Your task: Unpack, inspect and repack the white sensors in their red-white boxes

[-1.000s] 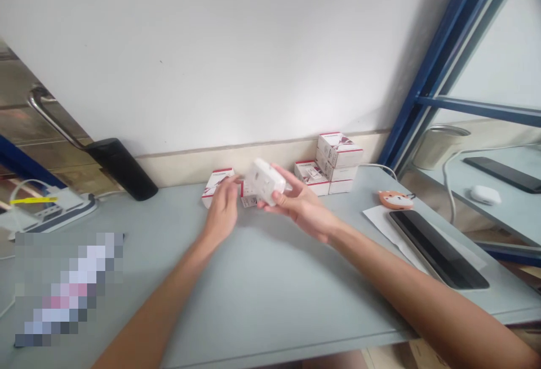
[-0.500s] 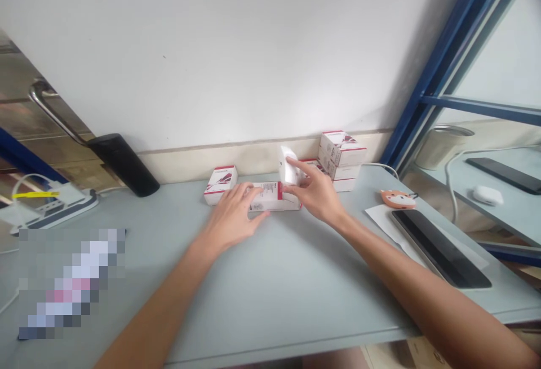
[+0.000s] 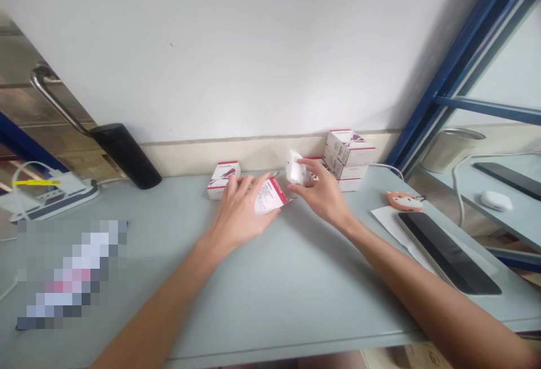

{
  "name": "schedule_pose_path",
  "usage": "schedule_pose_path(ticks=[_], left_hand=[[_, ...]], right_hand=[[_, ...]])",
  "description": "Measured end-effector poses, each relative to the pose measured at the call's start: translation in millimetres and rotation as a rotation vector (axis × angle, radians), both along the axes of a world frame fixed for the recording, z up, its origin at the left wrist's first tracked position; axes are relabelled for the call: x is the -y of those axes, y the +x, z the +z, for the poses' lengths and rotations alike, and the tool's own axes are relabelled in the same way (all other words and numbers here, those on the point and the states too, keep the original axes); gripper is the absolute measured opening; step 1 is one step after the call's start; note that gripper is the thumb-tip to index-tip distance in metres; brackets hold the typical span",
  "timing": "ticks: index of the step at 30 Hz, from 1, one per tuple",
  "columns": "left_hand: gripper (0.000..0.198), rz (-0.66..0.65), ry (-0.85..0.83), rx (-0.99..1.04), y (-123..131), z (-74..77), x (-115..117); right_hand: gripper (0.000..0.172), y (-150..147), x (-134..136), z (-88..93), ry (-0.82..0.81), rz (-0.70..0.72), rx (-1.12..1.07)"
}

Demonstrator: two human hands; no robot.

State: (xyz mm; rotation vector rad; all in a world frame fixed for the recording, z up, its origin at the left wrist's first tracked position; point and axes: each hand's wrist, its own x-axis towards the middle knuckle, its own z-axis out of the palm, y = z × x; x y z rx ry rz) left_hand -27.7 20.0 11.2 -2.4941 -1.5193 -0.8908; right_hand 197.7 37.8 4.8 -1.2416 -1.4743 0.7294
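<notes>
Now box [image 3: 270,196] sits in left grip [image 3: 242,214], white device [image 3: 295,167] in right grip [image 3: 324,195].

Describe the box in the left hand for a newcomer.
On the grey table, look between the lone box and the stacked boxes. It is the only tilted box, under the left hand, beside the white device in the right hand.

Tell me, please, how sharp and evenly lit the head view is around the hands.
Head view: soft even light, no glare on the table; left hand gripping the red-and-white box and right hand holding the white device look slightly smeared.
</notes>
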Motion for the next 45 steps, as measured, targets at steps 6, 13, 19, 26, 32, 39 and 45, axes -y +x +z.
schedule_pose_path(ticks=[6,13,19,26,32,39,45], left_hand=[[0.062,-0.028,0.006,0.058,5.5,2.1,5.7],[0.059,-0.010,0.125,0.112,8.1,-8.8,6.4],[0.064,-0.025,0.088,0.288,10.9,-7.7,7.7],[0.072,-0.098,0.182,0.401,10.4,-12.9,3.7],[0.073,-0.120,0.273,0.444,9.4,-17.3,-1.0],[0.077,-0.140,0.256,0.532,11.9,-22.8,-2.9],[0.079,-0.156,0.161,0.598,14.4,-23.0,-0.6]], right_hand=[[0.064,-3.0,-0.3,-2.0,0.071,-0.002,-0.028],[0.053,-9.4,7.5,-1.9,0.180,-0.038,0.127],[0.046,-3.8,8.7,2.7,0.291,0.067,0.178],[0.050,4.2,8.3,9.1,0.416,0.249,0.220],[0.058,-2.6,15.7,12.7,0.397,0.198,0.154],[0.048,-13.2,19.4,10.8,0.471,0.088,0.028],[0.052,-11.6,17.7,15.6,0.365,0.225,-0.245]])
